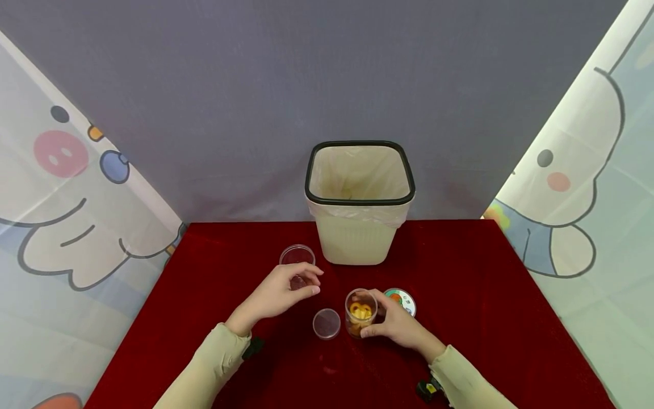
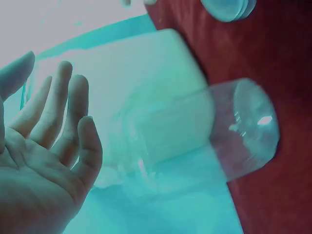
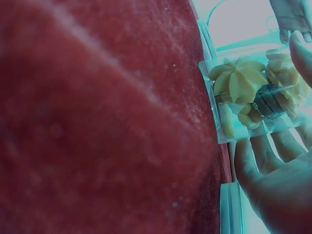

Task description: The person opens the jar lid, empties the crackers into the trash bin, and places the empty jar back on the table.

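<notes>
My right hand (image 1: 395, 325) grips a clear plastic jar (image 1: 352, 328) from its right side, thumb in front and fingers behind. Inside it are yellow, flower-shaped cookies (image 3: 240, 84) and some browner pieces, seen through the wall in the right wrist view. My left hand (image 1: 278, 291) hovers over the cloth with loosely bent fingers and nothing in its grasp. Beside it stands a second clear jar (image 2: 256, 129), with no contents visible; in the head view the hand covers part of it. A round clear lid (image 1: 326, 324) lies on the cloth between the hands.
Behind the jars stands a cream waste bin (image 1: 352, 241) with a black rim and a plastic liner. A round lid with a colourful print (image 1: 407, 301) lies just past my right hand. Dark red cloth (image 1: 475, 318) covers the table, with a grey wall (image 1: 245, 102) behind.
</notes>
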Tool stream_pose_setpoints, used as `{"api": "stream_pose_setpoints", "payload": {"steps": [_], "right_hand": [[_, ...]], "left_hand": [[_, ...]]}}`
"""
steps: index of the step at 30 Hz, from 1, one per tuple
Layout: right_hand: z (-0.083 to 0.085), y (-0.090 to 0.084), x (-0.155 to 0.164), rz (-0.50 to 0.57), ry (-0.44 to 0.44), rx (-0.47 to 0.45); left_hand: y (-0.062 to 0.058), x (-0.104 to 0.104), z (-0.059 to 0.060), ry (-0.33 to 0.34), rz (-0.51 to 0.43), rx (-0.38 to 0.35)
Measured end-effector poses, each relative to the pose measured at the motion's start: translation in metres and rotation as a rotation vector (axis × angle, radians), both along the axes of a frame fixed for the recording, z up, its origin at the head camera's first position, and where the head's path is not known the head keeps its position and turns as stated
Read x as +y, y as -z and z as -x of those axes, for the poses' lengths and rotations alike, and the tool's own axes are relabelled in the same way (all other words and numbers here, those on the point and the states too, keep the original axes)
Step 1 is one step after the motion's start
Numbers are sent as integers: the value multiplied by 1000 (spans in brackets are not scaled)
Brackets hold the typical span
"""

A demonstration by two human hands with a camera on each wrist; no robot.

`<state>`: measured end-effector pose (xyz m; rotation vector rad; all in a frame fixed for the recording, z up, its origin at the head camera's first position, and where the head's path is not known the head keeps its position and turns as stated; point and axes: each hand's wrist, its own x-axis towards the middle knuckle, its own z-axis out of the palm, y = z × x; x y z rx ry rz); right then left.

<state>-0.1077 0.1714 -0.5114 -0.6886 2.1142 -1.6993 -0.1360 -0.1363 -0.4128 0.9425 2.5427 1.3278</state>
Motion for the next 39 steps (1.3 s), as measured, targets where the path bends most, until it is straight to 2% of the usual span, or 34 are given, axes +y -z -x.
{"api": "stream_pose_setpoints", "payload": {"steps": [4, 11, 17, 25, 33, 39], "right_hand": [[0, 1, 0, -3, -1, 8], [-1, 2, 1, 7, -12, 15], [-1, 1, 1, 18, -17, 8], [-1, 1, 0, 8, -10, -12], [0, 0, 0, 14, -10, -15], [-1, -1, 0, 15, -8, -18]], "left_hand": [[-11, -3, 9, -80, -3, 66], [-23, -2, 27, -223, 43, 255], [-36, 4, 39, -323, 31, 314], [-55, 11, 52, -349, 57, 346], [-71, 19, 60, -358, 88, 318], [-83, 26, 70, -330, 100, 266]]}}
